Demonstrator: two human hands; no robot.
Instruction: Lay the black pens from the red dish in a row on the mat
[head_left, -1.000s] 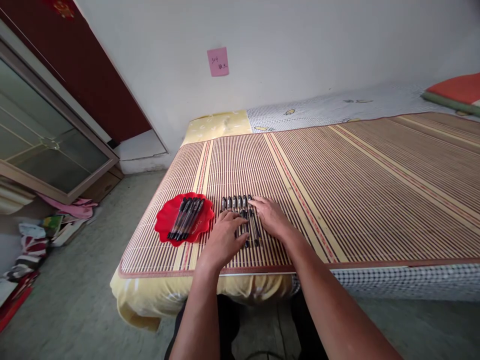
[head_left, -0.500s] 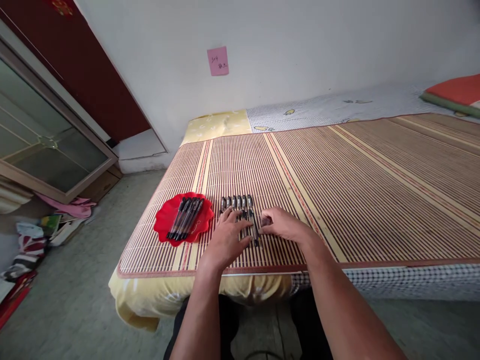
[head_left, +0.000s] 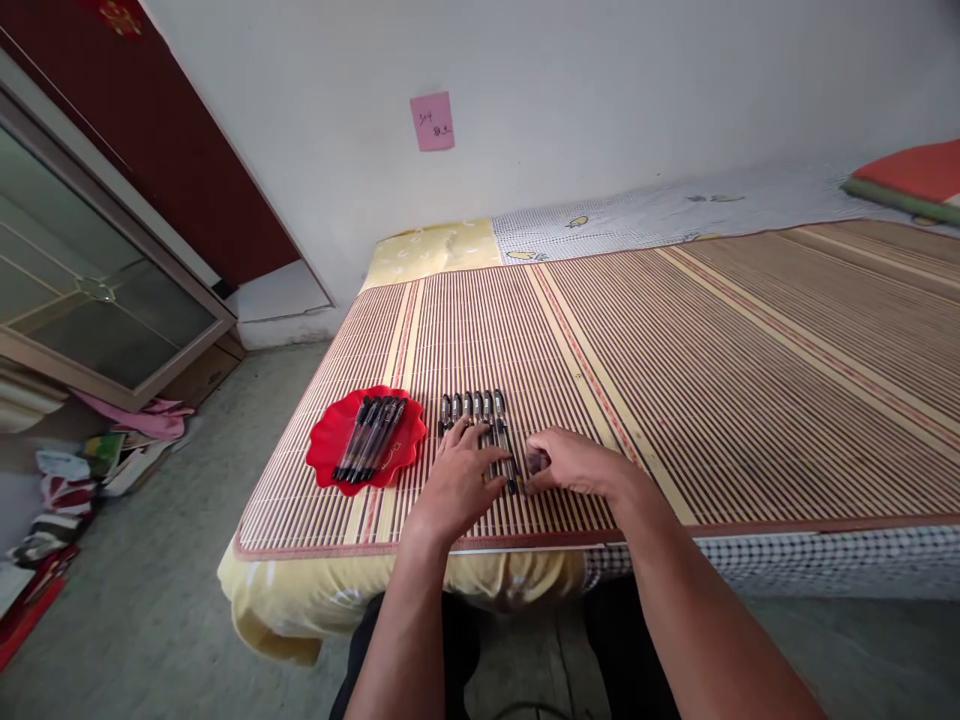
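Several black-capped pens [head_left: 500, 402] lie side by side in a row on the striped mat, caps pointing toward the wall. My left hand [head_left: 461, 470] rests palm down over the row, fingers spread, covering the middle of most pens. Just right of the rightmost pen is my right hand [head_left: 570, 463], its fingers bent and its thumb held apart from the index finger. No object shows between them. To the left, a red scalloped plate [head_left: 324, 445] carries another bunch of similar pens [head_left: 371, 438], lying slanted and close together.
The woven mat [head_left: 720, 400] covers a bed with yellow and checked bedding. A pink note [head_left: 432, 121] sticks to the wall. Folded red and green bedding [head_left: 911, 178] lies at the far right. A glass-panelled cabinet door [head_left: 94, 290] and floor clutter [head_left: 67, 490] are at left.
My right hand has shifted slightly right and toward me, with its thumb and index finger a little wider apart. My left hand stays over the pens, lowered slightly.
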